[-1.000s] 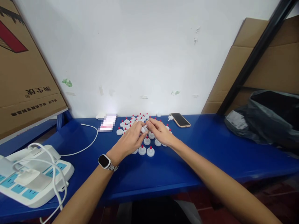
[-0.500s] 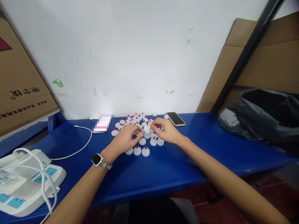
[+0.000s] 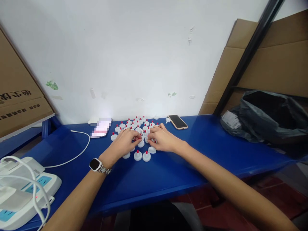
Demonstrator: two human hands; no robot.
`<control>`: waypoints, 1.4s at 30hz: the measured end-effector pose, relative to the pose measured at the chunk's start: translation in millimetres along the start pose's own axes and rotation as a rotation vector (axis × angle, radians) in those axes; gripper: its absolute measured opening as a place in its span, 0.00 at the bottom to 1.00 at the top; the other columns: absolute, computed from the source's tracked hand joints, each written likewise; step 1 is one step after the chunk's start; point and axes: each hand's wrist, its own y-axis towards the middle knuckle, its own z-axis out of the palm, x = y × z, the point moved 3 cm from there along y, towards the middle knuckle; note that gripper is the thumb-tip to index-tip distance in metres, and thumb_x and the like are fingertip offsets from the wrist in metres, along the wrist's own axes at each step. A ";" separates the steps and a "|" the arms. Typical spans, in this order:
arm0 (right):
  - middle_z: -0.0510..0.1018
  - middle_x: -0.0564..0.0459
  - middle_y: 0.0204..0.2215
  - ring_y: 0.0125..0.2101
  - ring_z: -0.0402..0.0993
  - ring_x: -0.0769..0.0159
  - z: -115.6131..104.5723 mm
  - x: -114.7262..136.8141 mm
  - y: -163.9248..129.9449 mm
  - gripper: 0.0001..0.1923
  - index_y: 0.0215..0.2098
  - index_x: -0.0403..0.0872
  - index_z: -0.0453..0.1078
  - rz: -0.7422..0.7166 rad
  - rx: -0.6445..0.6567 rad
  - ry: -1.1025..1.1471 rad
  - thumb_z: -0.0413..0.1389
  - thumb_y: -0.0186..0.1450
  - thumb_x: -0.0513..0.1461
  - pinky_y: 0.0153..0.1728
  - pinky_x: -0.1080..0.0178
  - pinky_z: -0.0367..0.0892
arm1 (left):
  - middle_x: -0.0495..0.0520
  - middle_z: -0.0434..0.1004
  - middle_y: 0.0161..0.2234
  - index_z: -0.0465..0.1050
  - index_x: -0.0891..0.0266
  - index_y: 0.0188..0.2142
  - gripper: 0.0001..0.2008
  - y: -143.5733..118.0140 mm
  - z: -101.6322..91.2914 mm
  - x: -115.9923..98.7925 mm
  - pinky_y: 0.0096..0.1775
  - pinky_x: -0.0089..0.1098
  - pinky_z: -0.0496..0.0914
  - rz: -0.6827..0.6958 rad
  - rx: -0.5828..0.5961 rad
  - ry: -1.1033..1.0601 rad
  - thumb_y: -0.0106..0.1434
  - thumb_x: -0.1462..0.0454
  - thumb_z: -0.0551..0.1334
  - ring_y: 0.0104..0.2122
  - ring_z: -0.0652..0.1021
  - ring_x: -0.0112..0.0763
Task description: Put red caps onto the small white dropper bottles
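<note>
White plastic caps with red tips (image 3: 138,156) cluster mid-bench (image 3: 192,160) before me; they look light, stiff and easily knocked over, best pinched by the round rim. My left hand (image 3: 122,145) and right hand (image 3: 162,139) lie curled among them, fingertips nearly meeting, touching caps; whether either pinches one I cannot tell.

Both bare forearms reach in from the bottom corners toward the frame's centre. The left hand (image 3: 124,145), watch on its wrist, lies palm down with fingers curled; the right hand (image 3: 161,140) mirrors it, fingertips nearly meeting, grip unclear
</note>
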 end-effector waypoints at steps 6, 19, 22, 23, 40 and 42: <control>0.74 0.50 0.32 0.39 0.66 0.61 2.6 -7.7 -5.5 0.14 0.34 0.46 0.72 0.098 -0.107 0.056 0.50 0.71 0.45 0.43 0.57 0.50 | 0.53 0.79 0.32 0.77 0.58 0.35 0.09 1.9 4.3 -13.2 0.45 0.44 0.65 0.028 0.009 0.011 0.65 0.59 0.58 0.38 0.75 0.42; 0.72 0.48 0.40 0.44 0.63 0.58 -0.2 5.7 -39.2 0.12 0.39 0.50 0.74 -0.002 -0.127 0.088 0.59 0.65 0.48 0.46 0.55 0.53 | 0.53 0.75 0.40 0.75 0.58 0.39 0.10 -6.0 -3.4 -14.4 0.49 0.44 0.64 0.113 -0.121 0.032 0.68 0.57 0.56 0.44 0.72 0.41; 0.75 0.50 0.35 0.41 0.66 0.60 0.3 6.4 -31.9 0.08 0.38 0.48 0.72 0.019 -0.198 0.118 0.56 0.67 0.44 0.43 0.56 0.54 | 0.53 0.76 0.39 0.75 0.58 0.39 0.10 -6.8 -6.3 -19.3 0.49 0.42 0.65 0.135 -0.133 -0.058 0.67 0.57 0.58 0.42 0.73 0.39; 0.76 0.51 0.32 0.38 0.68 0.61 -0.6 6.4 -29.4 0.07 0.38 0.47 0.71 0.041 -0.243 0.131 0.55 0.68 0.43 0.42 0.57 0.54 | 0.53 0.76 0.38 0.75 0.58 0.40 0.10 -6.8 -6.9 -20.9 0.48 0.41 0.66 0.121 -0.132 -0.106 0.67 0.57 0.58 0.41 0.73 0.38; 0.72 0.57 0.24 0.25 0.64 0.70 -5.6 5.2 -10.8 0.08 0.34 0.47 0.68 0.203 -0.371 0.731 0.54 0.67 0.43 0.29 0.65 0.60 | 0.52 0.76 0.37 0.75 0.59 0.43 0.17 -10.5 0.6 -19.7 0.41 0.37 0.69 0.059 -0.081 -0.273 0.61 0.50 0.64 0.38 0.74 0.36; 0.74 0.56 0.25 0.26 0.65 0.71 -2.8 1.4 -7.4 0.09 0.32 0.46 0.70 0.200 -0.350 0.757 0.55 0.67 0.43 0.29 0.66 0.60 | 0.53 0.75 0.38 0.74 0.58 0.45 0.17 -12.4 1.2 -16.0 0.43 0.39 0.68 0.071 -0.089 -0.203 0.61 0.51 0.64 0.39 0.73 0.38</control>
